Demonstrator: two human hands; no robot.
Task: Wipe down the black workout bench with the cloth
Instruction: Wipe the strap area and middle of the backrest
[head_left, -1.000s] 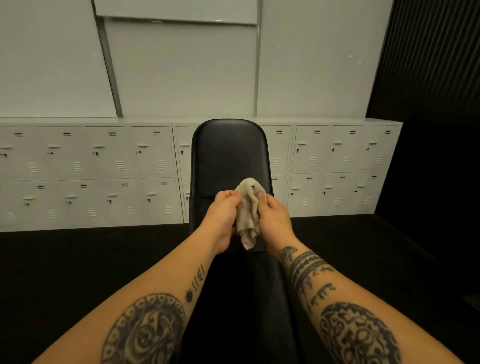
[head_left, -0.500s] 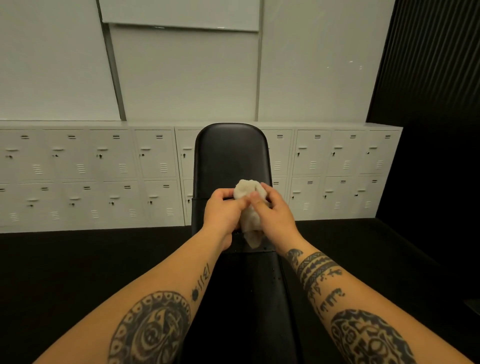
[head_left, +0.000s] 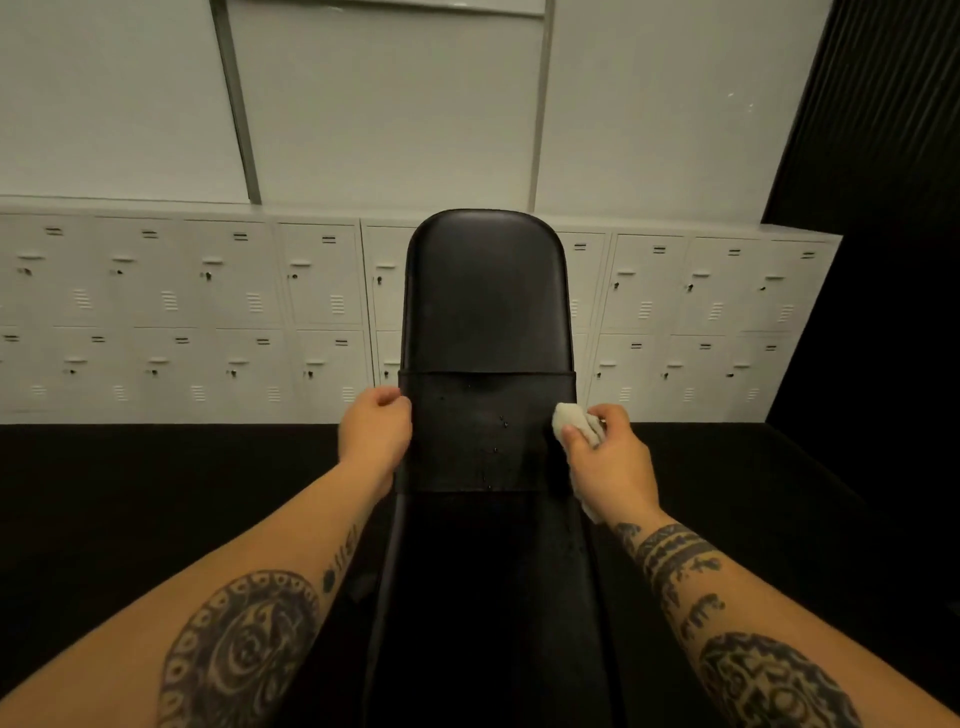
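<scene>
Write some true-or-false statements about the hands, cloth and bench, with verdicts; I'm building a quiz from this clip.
1. The right hand holds the cloth. True.
2. The left hand grips the left edge of the bench. True.
3. The cloth is at the bench's left edge. False: it is at the right edge.
4. Both hands hold the cloth. False: only the right hand does.
5. White lockers stand behind the bench. True.

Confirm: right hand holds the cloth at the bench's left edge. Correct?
No. The head view shows the right hand holding the cloth at the right edge of the bench, not the left; the left hand grips the left edge.
</scene>
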